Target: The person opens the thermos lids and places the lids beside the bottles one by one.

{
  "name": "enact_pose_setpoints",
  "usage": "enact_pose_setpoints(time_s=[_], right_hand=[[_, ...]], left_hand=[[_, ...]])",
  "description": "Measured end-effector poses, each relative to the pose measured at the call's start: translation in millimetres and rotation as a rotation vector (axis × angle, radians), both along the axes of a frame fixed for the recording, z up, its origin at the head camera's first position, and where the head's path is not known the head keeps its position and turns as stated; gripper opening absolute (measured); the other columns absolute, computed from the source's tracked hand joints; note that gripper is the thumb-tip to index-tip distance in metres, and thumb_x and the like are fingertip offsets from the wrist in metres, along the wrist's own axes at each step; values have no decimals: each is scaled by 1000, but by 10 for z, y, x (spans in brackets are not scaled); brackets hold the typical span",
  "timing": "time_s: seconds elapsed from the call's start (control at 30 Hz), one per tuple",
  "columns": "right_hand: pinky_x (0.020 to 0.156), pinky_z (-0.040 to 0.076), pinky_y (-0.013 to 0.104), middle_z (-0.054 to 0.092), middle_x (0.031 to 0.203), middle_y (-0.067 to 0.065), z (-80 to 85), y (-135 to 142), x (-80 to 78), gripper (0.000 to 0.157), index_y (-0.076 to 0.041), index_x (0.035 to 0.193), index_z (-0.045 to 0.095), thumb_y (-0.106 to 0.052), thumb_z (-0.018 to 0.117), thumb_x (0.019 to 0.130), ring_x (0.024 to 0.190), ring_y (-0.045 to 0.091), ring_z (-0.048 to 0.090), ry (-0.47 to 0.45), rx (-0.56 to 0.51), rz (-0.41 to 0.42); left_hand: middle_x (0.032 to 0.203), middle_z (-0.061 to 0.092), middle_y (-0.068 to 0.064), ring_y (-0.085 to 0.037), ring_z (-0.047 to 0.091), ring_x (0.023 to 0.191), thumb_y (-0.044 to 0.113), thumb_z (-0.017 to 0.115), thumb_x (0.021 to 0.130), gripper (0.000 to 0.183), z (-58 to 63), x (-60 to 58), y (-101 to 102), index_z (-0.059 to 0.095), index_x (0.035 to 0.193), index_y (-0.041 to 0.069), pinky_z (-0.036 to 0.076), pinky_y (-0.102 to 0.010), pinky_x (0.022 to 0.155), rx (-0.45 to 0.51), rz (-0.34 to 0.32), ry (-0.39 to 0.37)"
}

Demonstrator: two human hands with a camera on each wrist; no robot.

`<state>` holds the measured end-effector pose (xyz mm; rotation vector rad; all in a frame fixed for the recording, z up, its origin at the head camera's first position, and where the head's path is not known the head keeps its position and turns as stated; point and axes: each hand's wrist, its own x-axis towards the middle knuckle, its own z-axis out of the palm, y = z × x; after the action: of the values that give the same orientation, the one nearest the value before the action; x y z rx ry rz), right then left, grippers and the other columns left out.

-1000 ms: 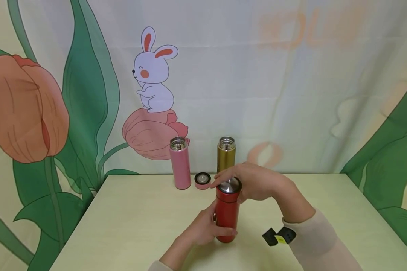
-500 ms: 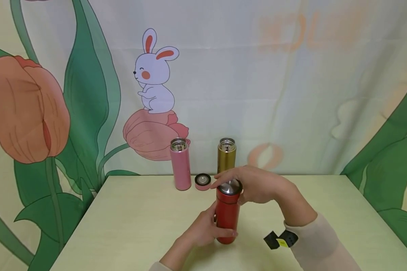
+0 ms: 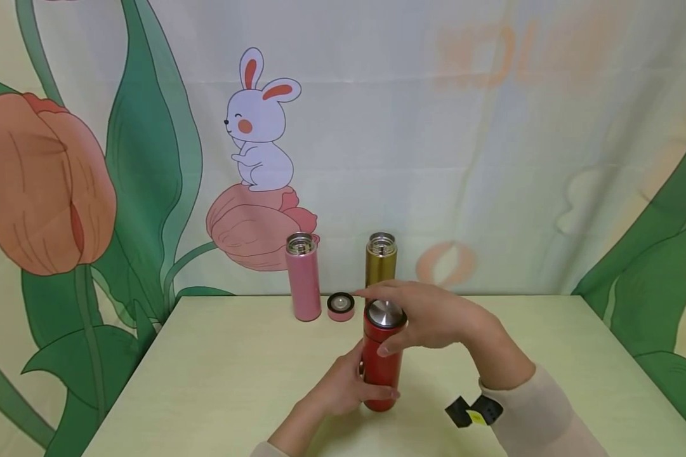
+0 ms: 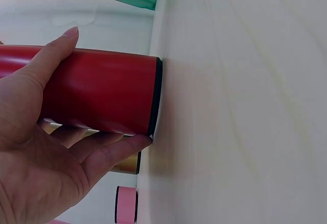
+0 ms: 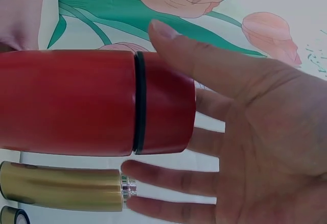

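A red vacuum flask (image 3: 381, 365) stands upright on the table, topped by a lid with a round silver top (image 3: 386, 313). Low on its body, my left hand (image 3: 339, 384) grips it, the thumb on one side and fingers on the other; the left wrist view shows the flask's black base (image 4: 156, 96) at the tabletop. Around the lid, my right hand (image 3: 434, 314) is spread, thumb at the near side. Its fingers (image 5: 194, 180) look straight in the right wrist view, reaching past the red lid (image 5: 168, 104); whether the thumb touches it I cannot tell.
Behind stand a pink flask (image 3: 304, 285) and a gold flask (image 3: 381, 263), both without lids. Between them a pink lid (image 3: 341, 307) lies inside up. In the right wrist view a small gold lid (image 5: 8, 216) shows at the corner. A printed curtain (image 3: 343, 158) hangs behind the table.
My right hand's thumb has swung round to the near side of the lid and its fingers have spread away from it. My left hand and the red flask have stayed in place.
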<state>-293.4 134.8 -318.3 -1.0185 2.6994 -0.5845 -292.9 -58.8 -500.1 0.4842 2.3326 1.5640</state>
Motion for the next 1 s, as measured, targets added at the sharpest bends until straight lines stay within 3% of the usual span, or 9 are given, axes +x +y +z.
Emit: enact_pose_setpoints(time_s=[0.23,0.43,0.6,0.73,0.83,1.0], right_hand=[[101,53,46,56,147,2,-4,-52,60,85,-25,157,44,-48,83,85,127,24,60,76,48,-108],[82,56,37,63,124,3,-14,-144,147,83,-21,150,53,-59,82,81,103,19,65,146,97,-239],[67,52,32,63,108,2,-25,-228,229,77,-17,140,60,-59,83,80,83,15,62,213,121,-340],[60,48,32,60,96,1,-60,-290,296,62,-17,124,67,-58,83,81,71,16,59,231,100,-402],[57,48,31,58,91,1,-105,-340,329,56,-14,114,69,-57,83,82,67,17,58,253,84,-434],[55,51,32,59,86,4,-189,-412,354,57,-6,111,69,-53,84,82,67,19,59,345,98,-453]], left_hand=[[137,63,7,-23,58,130,39,89,81,87,-22,6,-14,39,151,44,50,-54,108,9,4,0],[139,62,6,-24,56,131,41,90,80,91,-10,11,-20,37,154,43,50,-54,108,4,5,-15],[138,62,5,-23,57,129,43,90,79,93,9,8,-16,36,155,40,52,-53,106,-14,13,-21],[134,64,6,-21,59,126,43,90,79,91,16,8,-17,38,153,37,53,-49,105,-29,14,-2],[133,65,7,-20,59,126,43,89,80,85,19,13,-22,42,150,35,51,-50,107,-36,12,8],[132,66,8,-19,60,125,41,88,82,81,14,33,-27,43,149,35,49,-51,109,-41,10,16]])
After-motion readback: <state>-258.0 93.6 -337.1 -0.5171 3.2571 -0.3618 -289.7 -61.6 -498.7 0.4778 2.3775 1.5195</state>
